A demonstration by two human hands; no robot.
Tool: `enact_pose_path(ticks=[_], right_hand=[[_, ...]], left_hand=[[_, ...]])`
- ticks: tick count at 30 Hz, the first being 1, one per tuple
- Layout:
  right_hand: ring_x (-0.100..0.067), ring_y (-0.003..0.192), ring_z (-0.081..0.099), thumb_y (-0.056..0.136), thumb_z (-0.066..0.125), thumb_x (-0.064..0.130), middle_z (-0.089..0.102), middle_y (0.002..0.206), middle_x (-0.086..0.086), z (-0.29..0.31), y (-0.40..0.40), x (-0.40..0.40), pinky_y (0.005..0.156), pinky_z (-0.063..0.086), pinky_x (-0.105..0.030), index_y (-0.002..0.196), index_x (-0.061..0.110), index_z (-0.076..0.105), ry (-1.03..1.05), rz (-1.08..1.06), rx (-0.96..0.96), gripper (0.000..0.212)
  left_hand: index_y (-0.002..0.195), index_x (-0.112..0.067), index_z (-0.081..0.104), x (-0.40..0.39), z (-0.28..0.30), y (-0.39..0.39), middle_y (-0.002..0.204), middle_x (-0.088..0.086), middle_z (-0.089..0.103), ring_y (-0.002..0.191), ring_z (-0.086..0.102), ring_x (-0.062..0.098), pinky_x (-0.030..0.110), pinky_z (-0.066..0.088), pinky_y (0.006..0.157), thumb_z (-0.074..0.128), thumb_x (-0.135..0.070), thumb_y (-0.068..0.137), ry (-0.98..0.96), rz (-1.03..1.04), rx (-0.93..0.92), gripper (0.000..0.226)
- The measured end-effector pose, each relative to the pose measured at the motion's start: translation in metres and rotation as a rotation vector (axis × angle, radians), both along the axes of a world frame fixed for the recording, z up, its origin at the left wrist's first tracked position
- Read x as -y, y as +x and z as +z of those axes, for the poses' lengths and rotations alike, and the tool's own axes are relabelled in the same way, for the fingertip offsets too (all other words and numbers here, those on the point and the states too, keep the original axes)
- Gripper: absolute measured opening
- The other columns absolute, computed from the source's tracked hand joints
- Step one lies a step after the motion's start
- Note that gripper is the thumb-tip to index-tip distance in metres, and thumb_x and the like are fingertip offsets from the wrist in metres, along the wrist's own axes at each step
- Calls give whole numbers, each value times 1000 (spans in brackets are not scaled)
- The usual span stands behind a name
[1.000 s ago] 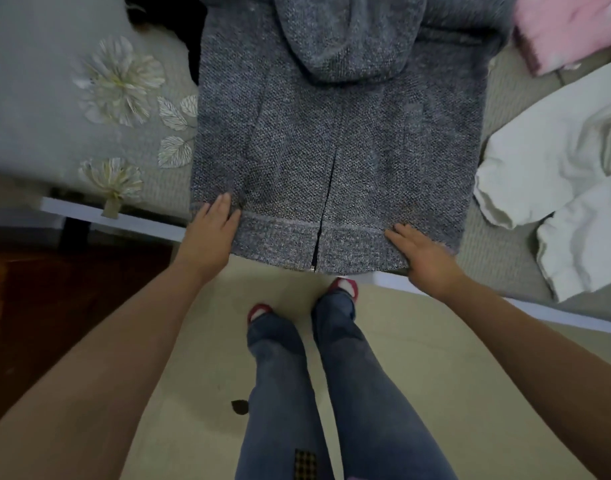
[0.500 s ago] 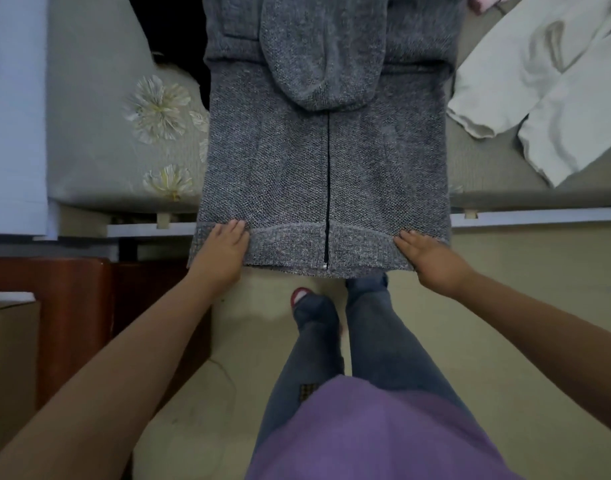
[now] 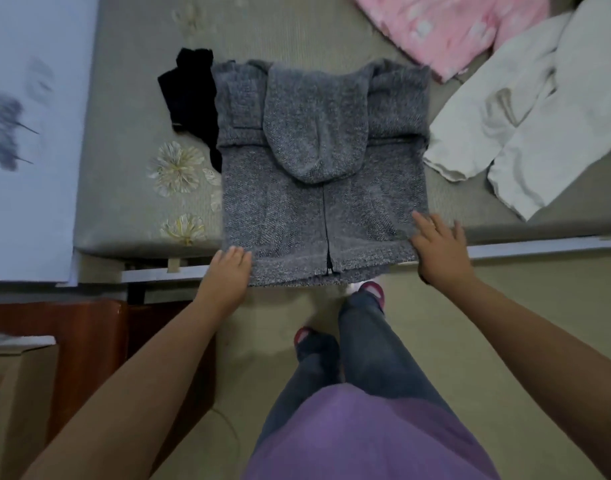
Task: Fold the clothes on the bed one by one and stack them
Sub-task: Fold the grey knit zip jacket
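Far left there's a white sheet [image 3: 27,133] lying beside the bed [image 3: 124,98], with a cardboard box [image 3: 16,393] and red-brown furniture [image 3: 72,327] below it on the floor side. On the mattress, a black garment [image 3: 190,98] peeks out from under the left edge of the grey hooded jacket [image 3: 325,209], which lies flat at the bed's near edge, sleeves tucked in, hood folded down the middle, hem hanging just over the rim. The left hand [image 3: 228,271] sits at the hem's left corner, fingers close together on the fabric; whether they curl under it I can't tell. Across the zip, the right hand [image 3: 435,251] has changed: half a second ago it rested flat on the hem corner, now it's lifted a touch, fingers spread, only the tips grazing the jacket's right edge. The view has pulled back too, so the whole jacket shows. That reads as smoothing finished and the person resetting for a grip, likely to bring the hem up towards the hood. Further right, white trousers [image 3: 525,126] and a pink patterned garment [image 3: 453,32] lie unfolded, so plenty of the pile is left
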State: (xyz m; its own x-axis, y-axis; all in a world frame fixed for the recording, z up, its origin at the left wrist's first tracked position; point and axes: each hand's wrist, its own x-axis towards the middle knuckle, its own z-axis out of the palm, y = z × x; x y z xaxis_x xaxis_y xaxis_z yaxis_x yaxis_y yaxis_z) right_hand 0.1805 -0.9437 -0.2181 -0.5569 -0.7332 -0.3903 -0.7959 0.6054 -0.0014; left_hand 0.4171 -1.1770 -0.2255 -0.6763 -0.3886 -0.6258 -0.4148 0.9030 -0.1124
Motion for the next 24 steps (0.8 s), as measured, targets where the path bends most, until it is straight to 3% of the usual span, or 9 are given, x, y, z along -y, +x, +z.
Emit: enact_pose_path(ticks=[2,5,10,15,18,21,24], right_hand=[[-30,144,-2,90,49,4,3,157,-6,6,-15,20,111,-3,-57,129,10,49,9,-34,-30,41],[-29,143,-13,93,44,6,-10,156,-4,14,-46,53,111,-8,-56,134,14,42,16,-26,-65,43],[-32,143,-4,88,50,1,1,156,-8,31,-134,121,111,-5,-54,130,7,47,-138,-41,-158,42],[-31,142,9,85,52,2,18,153,-13,37,-219,193,112,0,-52,120,2,54,-110,-4,-156,35],[-30,128,33,83,52,4,47,131,-17,24,-254,220,110,14,-47,112,1,59,-57,21,-161,30],[-28,117,43,83,52,13,54,114,-10,10,-279,245,108,21,-42,105,10,59,86,-48,-116,23],[-27,106,52,82,56,16,56,96,-8,-11,-301,270,103,29,-43,95,12,46,146,-129,-19,17]], left_hand=[[145,-5,14,22,8,-23,153,14,13,141,11,29,40,9,114,29,-10,97,-58,-8,2,51],[147,-6,8,59,24,-68,155,16,1,143,-1,31,40,1,116,28,-4,97,-137,32,-49,54],[147,-2,6,131,47,-155,155,18,3,143,-3,31,41,0,115,22,-7,100,-291,45,-143,50],[146,-2,8,196,55,-240,155,16,6,143,-1,30,41,0,116,27,-8,99,-355,53,-146,51],[145,-2,18,224,47,-283,154,16,10,143,2,29,42,2,116,35,-13,98,-334,48,-90,51],[135,-5,41,246,27,-316,150,14,25,143,9,28,44,6,115,39,-13,96,-254,133,-90,40],[118,-2,56,257,2,-338,128,18,50,126,37,32,42,28,107,43,-10,92,-180,323,-74,30]])
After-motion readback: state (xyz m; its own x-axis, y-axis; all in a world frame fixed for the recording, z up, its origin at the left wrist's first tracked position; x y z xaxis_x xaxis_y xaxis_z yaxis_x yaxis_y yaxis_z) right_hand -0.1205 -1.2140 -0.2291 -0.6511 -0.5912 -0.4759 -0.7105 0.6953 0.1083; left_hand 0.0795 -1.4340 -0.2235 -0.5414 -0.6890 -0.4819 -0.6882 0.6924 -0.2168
